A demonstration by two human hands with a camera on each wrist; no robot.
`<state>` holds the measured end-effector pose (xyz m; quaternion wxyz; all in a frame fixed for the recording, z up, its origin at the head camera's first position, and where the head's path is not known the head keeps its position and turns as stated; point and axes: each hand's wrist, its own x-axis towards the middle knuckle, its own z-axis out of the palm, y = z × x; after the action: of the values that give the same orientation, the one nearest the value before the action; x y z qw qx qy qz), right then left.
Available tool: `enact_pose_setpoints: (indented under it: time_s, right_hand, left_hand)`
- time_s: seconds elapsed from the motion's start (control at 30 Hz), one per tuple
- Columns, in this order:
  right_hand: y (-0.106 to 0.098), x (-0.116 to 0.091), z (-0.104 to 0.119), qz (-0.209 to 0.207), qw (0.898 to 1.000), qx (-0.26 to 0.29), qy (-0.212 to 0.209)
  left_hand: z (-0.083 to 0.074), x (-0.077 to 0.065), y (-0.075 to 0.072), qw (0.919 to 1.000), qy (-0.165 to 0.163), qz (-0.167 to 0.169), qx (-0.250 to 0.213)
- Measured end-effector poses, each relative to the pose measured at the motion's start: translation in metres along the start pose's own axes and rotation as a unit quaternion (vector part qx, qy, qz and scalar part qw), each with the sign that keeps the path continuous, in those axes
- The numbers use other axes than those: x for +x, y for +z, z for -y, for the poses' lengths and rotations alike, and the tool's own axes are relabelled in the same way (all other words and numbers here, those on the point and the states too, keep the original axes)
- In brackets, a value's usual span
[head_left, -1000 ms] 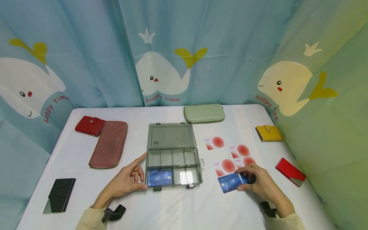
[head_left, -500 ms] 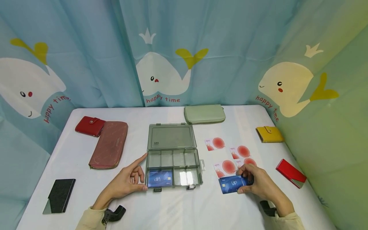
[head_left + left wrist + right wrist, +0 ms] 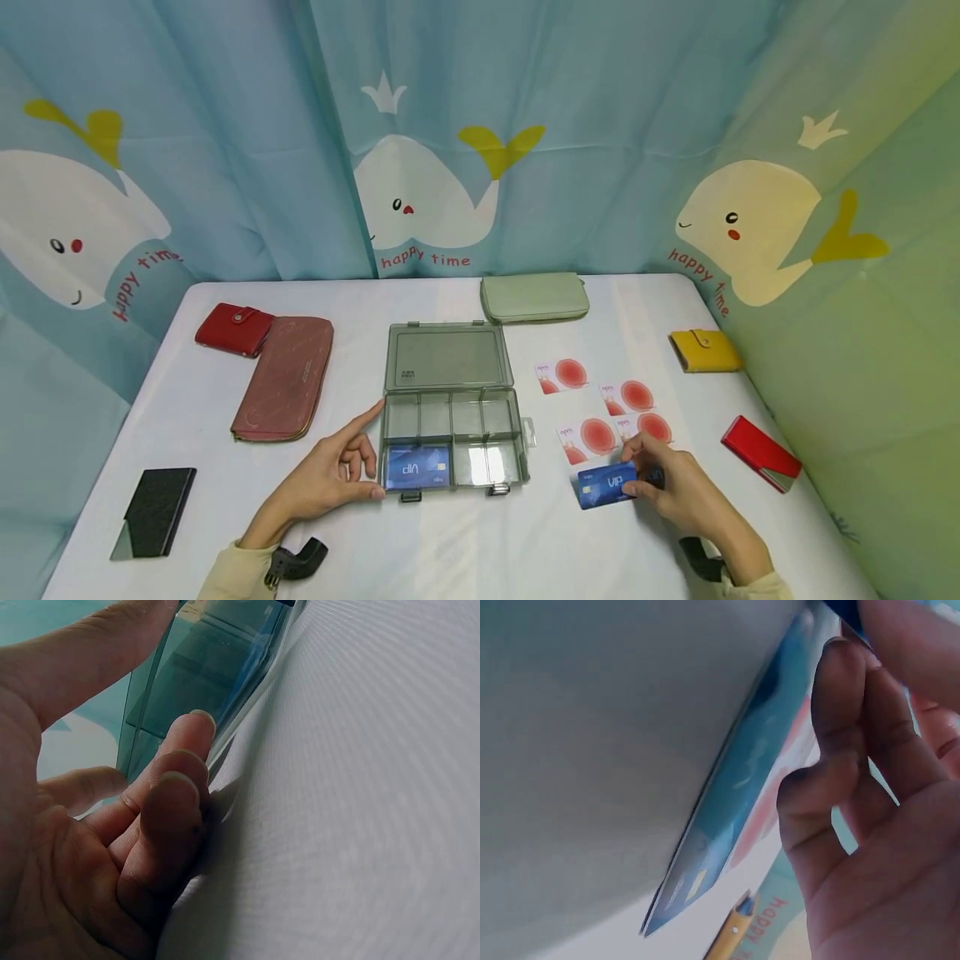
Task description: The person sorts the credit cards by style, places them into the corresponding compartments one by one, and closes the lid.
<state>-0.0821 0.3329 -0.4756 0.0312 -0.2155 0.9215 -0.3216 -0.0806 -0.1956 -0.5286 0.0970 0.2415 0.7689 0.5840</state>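
Note:
Beside the box, my left hand [image 3: 322, 475] touches its left side with index finger and thumb, the other fingers bent inward. The grey see-through divided box [image 3: 450, 357] lies with its lid folded back. A blue VIP card [image 3: 417, 467] lies in its front-left compartment. My right hand [image 3: 675, 482] pinches a blue VIP card [image 3: 606, 485] between thumb and fingers, low over the table. In the right wrist view, the edge of a pinched blue card [image 3: 845, 613] shows near the thumb, and another blue card [image 3: 731, 802] lies below the fingers.
Several red-and-white cards [image 3: 597, 436] lie just beyond my right hand. A green wallet [image 3: 534, 297] stands behind the box. A yellow wallet [image 3: 705, 350] and red card case [image 3: 761, 452] lie right; a brown wallet [image 3: 285, 377], red wallet [image 3: 234, 327] and black card case [image 3: 159, 510] left.
The blue card at my right hand has shifted slightly right and towards me, turning more level. My right fingers have drawn back with it. My left hand and the box stay put.

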Motion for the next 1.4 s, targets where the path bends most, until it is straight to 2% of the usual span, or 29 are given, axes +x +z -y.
enact_pose_setpoints:
  time_s: [0.1, 0.3, 0.47, 0.57, 0.8, 0.9, 0.93, 1.17, 1.4]
  right_hand:
    - [0.000, -0.001, 0.002, 0.000, 0.999, 0.042, -0.019]
    - [-0.002, 0.003, 0.008, 0.006, 0.988, 0.154, -0.010]
    - [0.001, 0.009, 0.015, -0.023, 0.984, 0.174, -0.002]
    - [0.003, 0.014, 0.017, -0.015, 0.980, 0.200, -0.006]
    - [0.010, 0.028, 0.023, 0.044, 0.952, 0.300, -0.053]
    - [0.015, 0.036, 0.029, 0.051, 0.946, 0.313, -0.070]
    - [0.017, 0.038, 0.031, 0.049, 0.946, 0.312, -0.074]
    - [0.033, 0.056, 0.052, 0.018, 0.962, 0.262, -0.070]
    - [0.048, 0.075, 0.074, 0.023, 0.963, 0.250, -0.096]
  left_hand:
    - [0.000, 0.000, 0.000, 1.0000, 0.002, 0.000, 0.001]
    - [0.000, 0.000, 0.001, 1.0000, 0.000, -0.001, 0.006]
    - [-0.002, 0.000, 0.001, 1.0000, 0.001, -0.001, 0.004]
    - [-0.002, 0.000, 0.001, 1.0000, 0.001, -0.001, 0.005]
    - [-0.002, 0.000, 0.000, 1.0000, 0.002, -0.001, 0.002]
    - [-0.001, 0.000, 0.000, 1.0000, 0.003, -0.002, 0.002]
    - [0.000, 0.000, 0.000, 1.0000, 0.003, -0.002, 0.003]
    - [0.000, 0.000, 0.001, 1.0000, -0.001, -0.001, 0.000]
    - [0.000, 0.000, 0.001, 1.0000, -0.007, -0.002, -0.006]
